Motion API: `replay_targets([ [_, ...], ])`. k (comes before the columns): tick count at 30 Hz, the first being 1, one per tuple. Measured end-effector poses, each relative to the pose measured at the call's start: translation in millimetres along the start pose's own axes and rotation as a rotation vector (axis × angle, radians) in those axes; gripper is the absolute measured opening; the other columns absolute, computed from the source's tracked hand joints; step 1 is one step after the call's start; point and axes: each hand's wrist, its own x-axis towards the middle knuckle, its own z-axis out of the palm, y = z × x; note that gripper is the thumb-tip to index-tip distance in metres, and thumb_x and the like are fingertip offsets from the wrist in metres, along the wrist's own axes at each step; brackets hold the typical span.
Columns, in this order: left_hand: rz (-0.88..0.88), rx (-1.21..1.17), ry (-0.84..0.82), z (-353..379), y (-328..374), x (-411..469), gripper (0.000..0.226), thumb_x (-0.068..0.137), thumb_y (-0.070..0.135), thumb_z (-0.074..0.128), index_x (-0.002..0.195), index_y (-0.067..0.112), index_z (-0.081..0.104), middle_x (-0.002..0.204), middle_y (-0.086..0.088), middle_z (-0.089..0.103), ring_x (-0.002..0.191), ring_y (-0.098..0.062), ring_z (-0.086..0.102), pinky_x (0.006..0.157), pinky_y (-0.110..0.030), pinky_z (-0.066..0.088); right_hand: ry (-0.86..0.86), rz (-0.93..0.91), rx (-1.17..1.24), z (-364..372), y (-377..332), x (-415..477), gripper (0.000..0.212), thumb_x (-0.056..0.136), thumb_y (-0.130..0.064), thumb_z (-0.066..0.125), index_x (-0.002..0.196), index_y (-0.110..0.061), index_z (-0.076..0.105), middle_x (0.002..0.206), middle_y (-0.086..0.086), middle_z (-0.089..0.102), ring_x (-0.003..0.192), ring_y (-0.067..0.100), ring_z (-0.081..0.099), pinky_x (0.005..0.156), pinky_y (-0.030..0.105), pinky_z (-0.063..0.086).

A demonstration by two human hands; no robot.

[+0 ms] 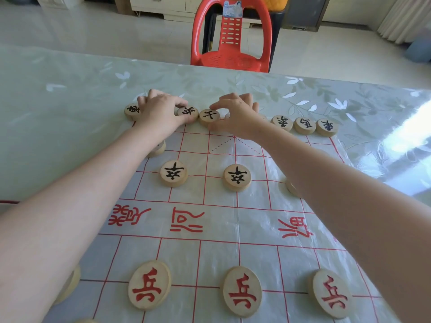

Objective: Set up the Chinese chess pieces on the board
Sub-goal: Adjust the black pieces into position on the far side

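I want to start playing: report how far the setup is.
Done: three red soldiers near, two black soldiers, three black pieces at the back row's right end. In hand: right hand pinches a black back-row piece; left hand lies over the row beside it. Left: unclear; several points are hidden.

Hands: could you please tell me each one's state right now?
Left hand: curled against the black elephant piece; grip cannot be told.
Right hand: pinches the black advisor piece.
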Motion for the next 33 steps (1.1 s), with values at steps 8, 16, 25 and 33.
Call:
replay_targets([
  [8, -0.068, -0.058, 0.019, -3, 8, -9, 0.044, 0.079, 0.049, 0.064, 0.119, 0.031, 0.060, 0.123, -0.010, 0.048, 0.123, -0.026, 0.029, 0.088, -0.033, 0.023, 0.036, 0.024, -0.059, 3, -1, 3, 0.054, 0.078, -0.054, 0.062, 0.122, -0.024, 0.055, 0.136, 0.000, 0.044, 0.130, 0.025, 0.020, 0.098, 0.034, 0.019],
  [16, -0.075, -0.066, 0.022, 2, 4, -8, 0.045, 0.079, 0.049, 0.063, 0.120, 0.032, 0.059, 0.122, -0.011, 0.050, 0.124, -0.023, 0.028, 0.085, -0.031, 0.021, 0.048, 0.058, -0.046, 4, -3, 0, 0.055, 0.078, -0.054, 0.062, 0.122, -0.022, 0.053, 0.133, 0.001, 0.046, 0.131, 0.025, 0.020, 0.097, 0.035, 0.021],
  [25, -0.039, -0.062, 0.108, -25, -22, -5, 0.049, 0.081, 0.037, 0.065, 0.127, 0.027, 0.053, 0.132, 0.001, 0.054, 0.127, -0.025, 0.034, 0.098, -0.034, 0.025, 0.019, 0.015, 0.110, -4, -21, -3, 0.054, 0.084, -0.039, 0.062, 0.133, -0.025, 0.046, 0.141, -0.003, 0.040, 0.132, 0.022, 0.019, 0.092, 0.030, 0.018],
  [33, -0.167, -0.122, 0.067, -49, -84, -19, 0.045, 0.080, 0.016, 0.067, 0.124, 0.016, 0.057, 0.131, -0.006, 0.057, 0.125, -0.021, 0.048, 0.103, -0.028, 0.032, -0.070, 0.018, 0.179, 18, -75, 21, 0.049, 0.091, -0.027, 0.054, 0.137, -0.025, 0.042, 0.123, -0.004, 0.041, 0.122, 0.025, 0.027, 0.094, 0.028, 0.027],
])
